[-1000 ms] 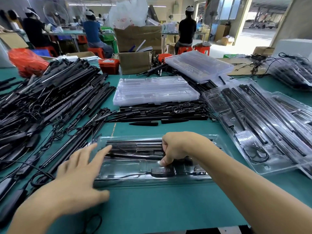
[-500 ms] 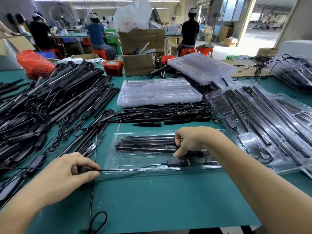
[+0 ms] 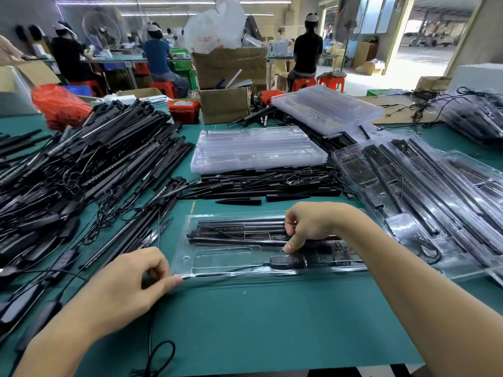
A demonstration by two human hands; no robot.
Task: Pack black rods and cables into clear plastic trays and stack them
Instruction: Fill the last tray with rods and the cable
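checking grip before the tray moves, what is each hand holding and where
Left hand pinches the thin black cable at the clear tray's near left corner. Right hand presses the rods mid-tray.

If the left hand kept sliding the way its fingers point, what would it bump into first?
Probably the clear tray. The left hand points right along the table, its fingers pinching the thin cable right at the tray's near-left corner, so that edge comes first. Depth is hard to judge.
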